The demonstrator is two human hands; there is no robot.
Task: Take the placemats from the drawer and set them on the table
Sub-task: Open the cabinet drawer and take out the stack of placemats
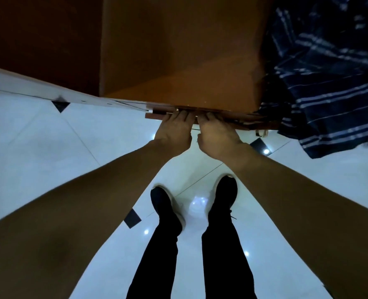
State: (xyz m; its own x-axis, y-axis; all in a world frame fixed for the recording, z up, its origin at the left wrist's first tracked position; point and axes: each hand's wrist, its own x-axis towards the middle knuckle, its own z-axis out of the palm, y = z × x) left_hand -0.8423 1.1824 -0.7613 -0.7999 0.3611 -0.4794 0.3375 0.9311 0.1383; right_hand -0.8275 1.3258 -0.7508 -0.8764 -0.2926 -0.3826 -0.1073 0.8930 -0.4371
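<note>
left hand (174, 131) and right hand (216, 135), side by side, fingers laid over a thin brown layered edge (155, 115) at the wooden cabinet (178, 61) front; fingertips hidden, so the grip cannot be told; whether this edge is drawer or placemats is unclear.

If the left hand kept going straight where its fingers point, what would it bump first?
The left hand would meet the brown drawer edge first; its fingertips seem to touch it, though depth is unclear.
</note>
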